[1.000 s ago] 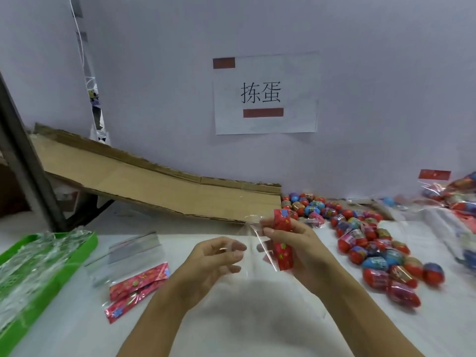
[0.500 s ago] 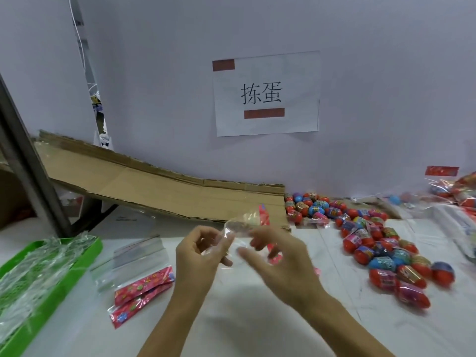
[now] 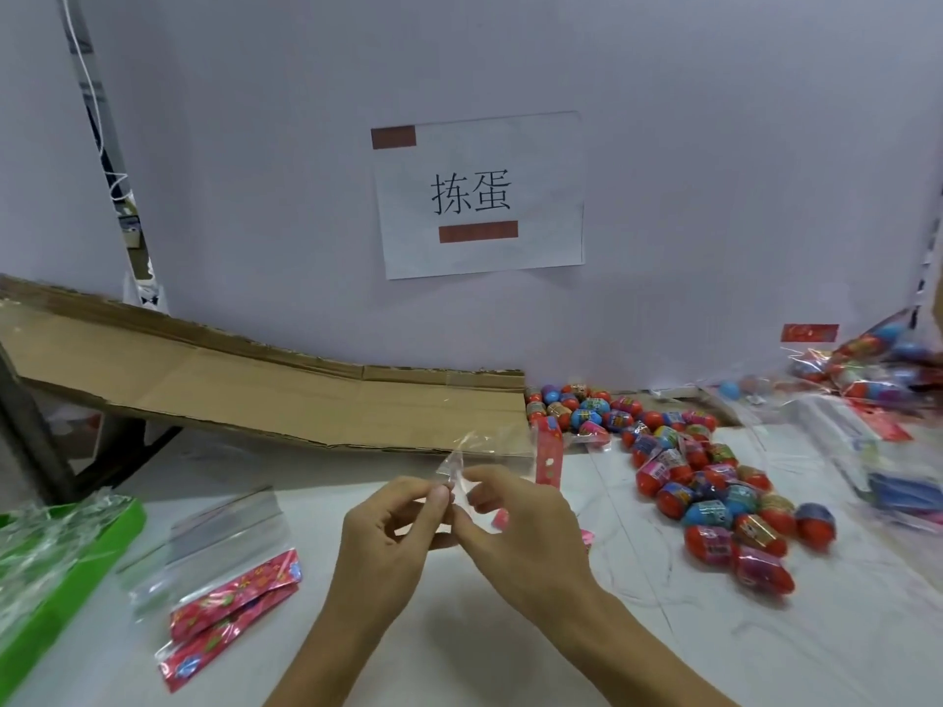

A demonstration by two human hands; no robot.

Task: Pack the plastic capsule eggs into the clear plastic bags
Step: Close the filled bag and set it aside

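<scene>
Below wall sign (image 3: 479,196) "拣蛋", both hands (image 3: 459,523) pinching clear bag (image 3: 490,446).

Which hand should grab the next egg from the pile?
Probably the right hand: the loose eggs lie on its side of the table, while the left hand can keep pinching the clear bag.

I see a pale wall (image 3: 714,145) with a paper sign (image 3: 479,196); white table (image 3: 510,655) below; cardboard ramp (image 3: 255,395) leaning left.
</scene>
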